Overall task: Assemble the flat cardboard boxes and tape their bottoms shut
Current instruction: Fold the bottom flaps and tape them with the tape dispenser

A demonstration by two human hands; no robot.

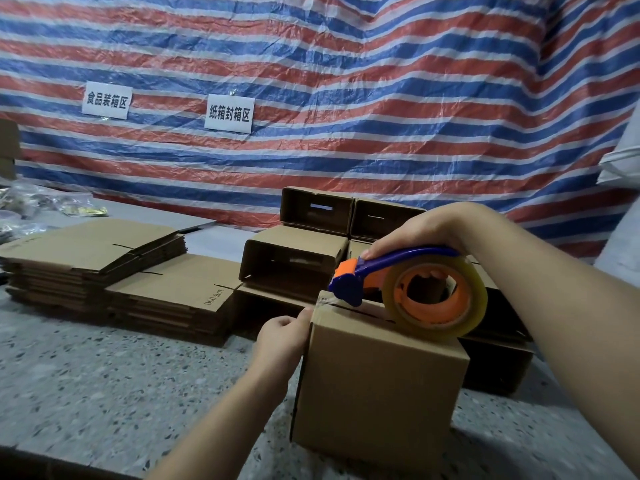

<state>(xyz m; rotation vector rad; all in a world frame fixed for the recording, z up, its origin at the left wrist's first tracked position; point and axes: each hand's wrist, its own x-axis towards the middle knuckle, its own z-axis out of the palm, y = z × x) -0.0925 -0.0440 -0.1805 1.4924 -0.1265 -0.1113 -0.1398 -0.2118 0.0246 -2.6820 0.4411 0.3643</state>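
Step in hand: taping. Upturned cardboard box point(377, 382) stood near-right on the table point(104, 375); our right hand point(415, 233) gripped the tape dispenser point(408, 289), our left hand point(282, 336) pinched tape onto its far-left edge. Next, we judged: draw tape along the seam.

Two white paper signs taped to striped tarp point(346, 98): left sign point(107, 100) reads 食品装箱区; right sign point(229, 113) reads 纸箱封箱区. Top flat carton point(173, 282) of nearer stack printed "10号 (KK)" along its edge.
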